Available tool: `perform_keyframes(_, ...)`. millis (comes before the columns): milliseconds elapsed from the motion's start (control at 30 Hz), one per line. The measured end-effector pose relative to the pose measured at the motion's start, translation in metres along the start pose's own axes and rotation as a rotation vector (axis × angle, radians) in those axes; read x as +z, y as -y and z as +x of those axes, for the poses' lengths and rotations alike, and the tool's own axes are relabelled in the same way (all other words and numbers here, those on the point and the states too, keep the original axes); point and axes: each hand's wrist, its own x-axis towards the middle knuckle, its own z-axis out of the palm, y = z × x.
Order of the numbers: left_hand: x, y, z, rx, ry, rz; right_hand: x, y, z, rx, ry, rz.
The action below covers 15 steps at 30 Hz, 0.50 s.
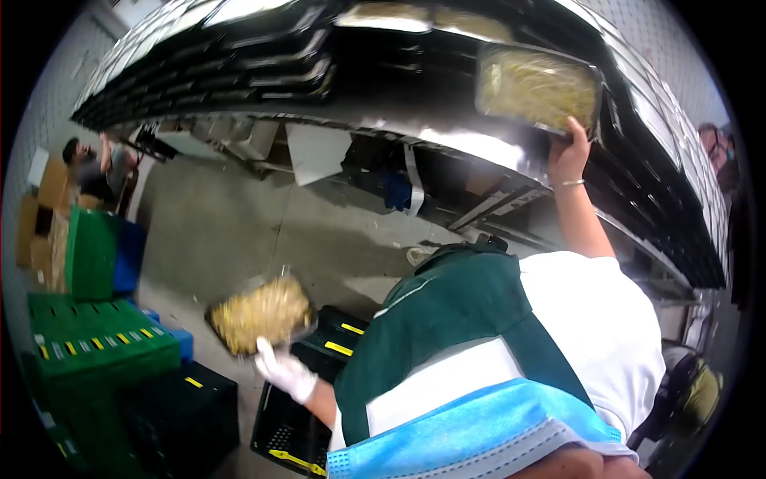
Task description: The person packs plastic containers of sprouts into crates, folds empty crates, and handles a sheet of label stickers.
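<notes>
My left hand (286, 374), in a white glove, grips the near edge of a black tray of bean sprouts (265, 314). That tray is held out over the floor beside a dark crate (275, 427), and its pale yellow strands are blurred. At upper right my bare right hand (569, 152), a band at its wrist, holds another tray of bean sprouts (538, 86) by its near edge, thumb on top. This second tray is over the metal table (471, 148). The fingers beneath both trays are hidden.
Stacked black trays (279, 68) line the table at left, with more trays (662, 160) at right. Green crates (104, 339) and a black crate (187, 415) stand on the left. Another person (100, 172) is near cardboard boxes (52, 188) at far left.
</notes>
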Motion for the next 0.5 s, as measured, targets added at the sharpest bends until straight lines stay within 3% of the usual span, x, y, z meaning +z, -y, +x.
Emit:
perform_keyframes(33,0.056,-0.013,-0.004,-0.072,0.226,0.077,-0.012,0.004,0.021,-0.184,-0.128,-0.113)
perform_keyframes(67,0.105,-0.014,-0.008,-0.069,0.238,0.096,-0.023,0.005,0.04,-0.36,-0.249,-0.233)
perform_keyframes(133,0.201,-0.002,-0.01,-0.277,0.535,-0.116,-0.03,-0.01,0.078,-0.598,-0.319,-0.52)
perform_keyframes(200,0.285,0.01,-0.01,-0.404,0.829,-0.253,-0.029,-0.025,0.102,-0.439,-0.453,-0.727)
perform_keyframes(233,0.325,0.01,-0.014,-0.435,0.883,-0.24,-0.031,-0.031,0.112,-0.234,-0.396,-0.43)
perform_keyframes(267,0.364,0.012,-0.016,-0.444,0.855,-0.188,-0.033,-0.034,0.122,-0.038,-0.334,-0.129)
perform_keyframes(300,0.399,0.01,-0.02,-0.444,0.884,-0.182,-0.042,-0.042,0.131,0.008,-0.422,-0.098)
perform_keyframes(333,0.432,0.007,-0.025,-0.445,0.915,-0.179,-0.053,-0.047,0.139,0.139,-0.455,-0.09)
perform_keyframes(500,0.544,0.019,-0.009,-0.318,0.745,-0.025,-0.078,-0.045,0.149,0.256,-0.405,-0.238)
